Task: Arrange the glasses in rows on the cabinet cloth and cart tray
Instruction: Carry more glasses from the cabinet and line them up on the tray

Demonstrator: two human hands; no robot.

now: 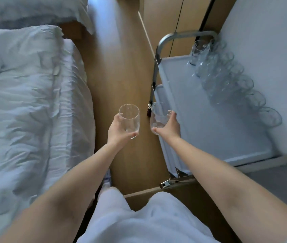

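Observation:
My left hand [117, 131] grips a clear stemless glass [129, 120], held upright over the wooden floor between the bed and the cart. My right hand [168, 126] grips a second clear glass [157, 116] at the left edge of the cart tray [209, 123]. The tray is a pale rectangular surface on a metal-framed cart. Several glasses [227, 79] stand in a row along the tray's far right side, next to the white wall.
A bed with rumpled white bedding [25, 102] fills the left side. A strip of wooden floor [121, 58] runs between bed and cart. The cart's metal handle [183, 35] arches at its far end. Wooden cabinet doors [174, 14] stand beyond it.

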